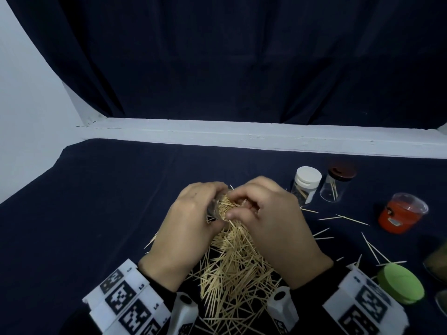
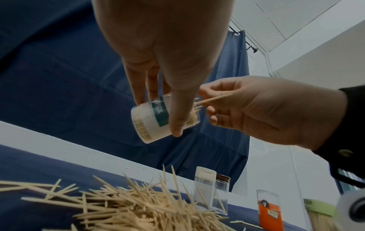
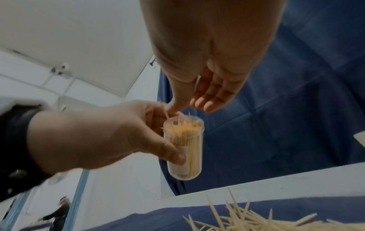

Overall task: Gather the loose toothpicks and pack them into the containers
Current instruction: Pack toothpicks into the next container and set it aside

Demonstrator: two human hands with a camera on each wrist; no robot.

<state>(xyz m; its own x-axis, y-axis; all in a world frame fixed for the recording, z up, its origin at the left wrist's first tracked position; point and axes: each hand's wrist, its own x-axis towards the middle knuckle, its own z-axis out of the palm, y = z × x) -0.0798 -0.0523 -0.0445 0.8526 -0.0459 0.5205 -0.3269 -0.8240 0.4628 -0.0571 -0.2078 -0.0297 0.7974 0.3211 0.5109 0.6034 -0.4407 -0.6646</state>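
Note:
My left hand (image 1: 193,213) grips a clear round toothpick container (image 2: 156,118) with a green label, packed with toothpicks (image 3: 184,140), tilted above the pile. My right hand (image 1: 268,213) pinches a single toothpick (image 2: 215,99) between thumb and forefinger at the container's open mouth (image 3: 183,123). Under both hands a big heap of loose toothpicks (image 1: 232,269) lies on the dark blue cloth. More stray toothpicks (image 1: 343,218) lie scattered to the right.
To the right stand a white-capped container (image 1: 306,184), a clear jar with a dark red lid (image 1: 337,182), an orange-labelled cup (image 1: 399,213) and a green lid (image 1: 401,284). A white ledge (image 1: 242,136) bounds the table's far edge.

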